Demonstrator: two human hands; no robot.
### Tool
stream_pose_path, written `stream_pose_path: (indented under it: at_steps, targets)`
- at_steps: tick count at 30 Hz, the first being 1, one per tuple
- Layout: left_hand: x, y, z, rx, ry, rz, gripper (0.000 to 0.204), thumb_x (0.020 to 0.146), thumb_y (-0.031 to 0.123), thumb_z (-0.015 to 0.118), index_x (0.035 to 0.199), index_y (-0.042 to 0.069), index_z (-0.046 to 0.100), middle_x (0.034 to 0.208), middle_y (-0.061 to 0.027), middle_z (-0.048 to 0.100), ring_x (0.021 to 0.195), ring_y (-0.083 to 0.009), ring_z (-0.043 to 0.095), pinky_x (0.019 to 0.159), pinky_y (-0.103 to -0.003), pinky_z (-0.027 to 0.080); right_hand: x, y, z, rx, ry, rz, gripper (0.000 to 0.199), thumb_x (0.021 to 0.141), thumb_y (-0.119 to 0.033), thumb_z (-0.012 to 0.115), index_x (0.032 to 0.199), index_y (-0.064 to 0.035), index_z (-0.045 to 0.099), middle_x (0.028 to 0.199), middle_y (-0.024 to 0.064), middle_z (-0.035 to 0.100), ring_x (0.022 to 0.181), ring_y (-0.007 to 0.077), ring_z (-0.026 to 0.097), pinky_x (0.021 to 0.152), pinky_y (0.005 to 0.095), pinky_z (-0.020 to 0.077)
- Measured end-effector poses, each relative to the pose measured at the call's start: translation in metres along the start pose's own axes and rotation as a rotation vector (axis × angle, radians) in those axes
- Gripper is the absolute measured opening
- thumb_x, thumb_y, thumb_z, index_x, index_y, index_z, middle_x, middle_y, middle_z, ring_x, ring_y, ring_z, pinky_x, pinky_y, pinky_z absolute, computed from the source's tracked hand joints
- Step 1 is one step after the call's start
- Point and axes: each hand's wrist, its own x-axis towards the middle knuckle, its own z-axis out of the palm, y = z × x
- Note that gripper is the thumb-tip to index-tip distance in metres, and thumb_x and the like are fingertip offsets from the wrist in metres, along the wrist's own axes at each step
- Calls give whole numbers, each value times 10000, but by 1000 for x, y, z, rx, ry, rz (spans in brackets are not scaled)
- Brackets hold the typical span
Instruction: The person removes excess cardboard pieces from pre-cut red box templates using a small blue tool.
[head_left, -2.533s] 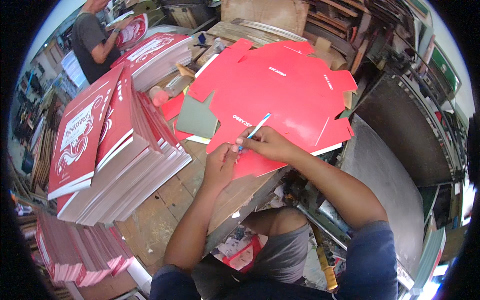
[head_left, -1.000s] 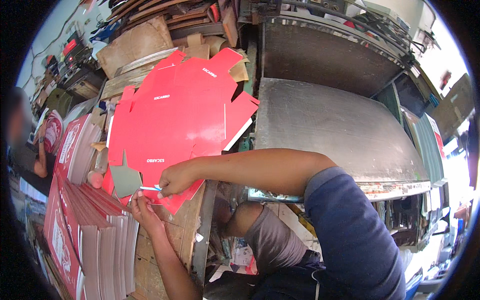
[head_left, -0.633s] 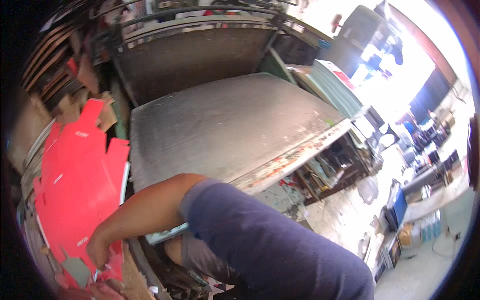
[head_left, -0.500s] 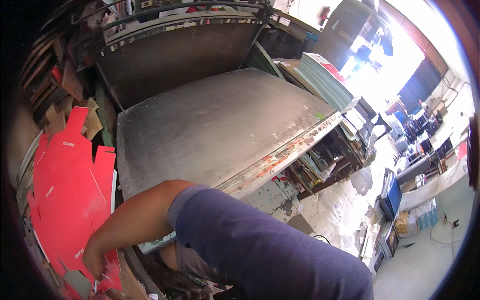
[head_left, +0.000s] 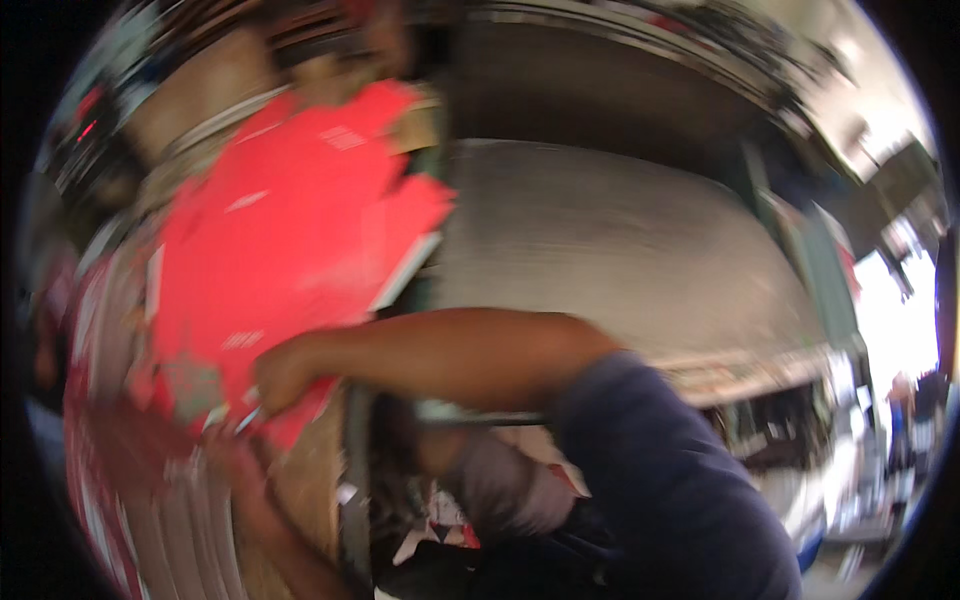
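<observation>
A pile of red die-cut card sheets (head_left: 290, 230) with notched edges and small white print lies to the left of the machine bed. My right hand (head_left: 285, 378) reaches across to the near edge of the pile, its fingers curled down. Below its fingertips shows a thin pale strip (head_left: 246, 420), too blurred to name. My left hand (head_left: 232, 455) comes up from the lower edge, close under the right one, and its fingers are smeared by motion. A grey-green patch (head_left: 192, 388) shows at the pile's near left corner.
Right of the pile lies a flat metal machine bed (head_left: 600, 250), with a dark raised plate (head_left: 620, 85) behind it. A wooden board edge (head_left: 310, 480) runs beside my left forearm. A stack of pale green sheets (head_left: 825, 270) stands at the far right.
My view has swung left, so the red sheets sit nearer the middle. My left hand has come into view beside the right one, which stays at the pile's near edge.
</observation>
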Motion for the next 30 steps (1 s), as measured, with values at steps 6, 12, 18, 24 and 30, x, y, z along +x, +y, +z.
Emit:
stream_pose_path:
  at_steps: [6,12,18,24,30]
  targets:
    - [56,70,-18,-1255,221,-786,111,847,143,621,830,35,645,752,12,574,731,-78,523,665,-241,429,-57,-18,-26,316,74,136,455,931,-418,587,829,19,662,635,106,564,614,159,510,603,369,441]
    - [49,68,-33,-1270,213,-842,110,871,119,603,854,18,644,770,16,596,721,-60,512,657,-230,405,-52,-30,-31,380,21,286,438,937,-437,601,823,-23,691,649,28,604,602,109,557,577,304,447]
    - [53,73,-31,-1365,194,-866,91,894,111,610,873,27,637,716,60,506,648,-29,429,575,-212,337,-53,-24,-27,554,-3,317,358,958,-357,607,850,-21,667,643,-8,576,567,77,528,556,265,430]
    - [56,74,-34,-1374,225,-875,90,901,117,601,883,37,638,696,69,483,620,-15,409,539,-207,316,-49,-27,-26,575,-31,330,387,952,-381,613,835,-16,668,663,3,587,568,83,529,561,266,439]
    - [58,92,-39,-1256,40,-759,128,889,134,582,866,18,631,653,44,494,641,-50,441,584,-236,360,-54,-25,-26,437,0,252,395,930,-379,601,826,-6,679,652,47,603,598,126,553,583,314,446]
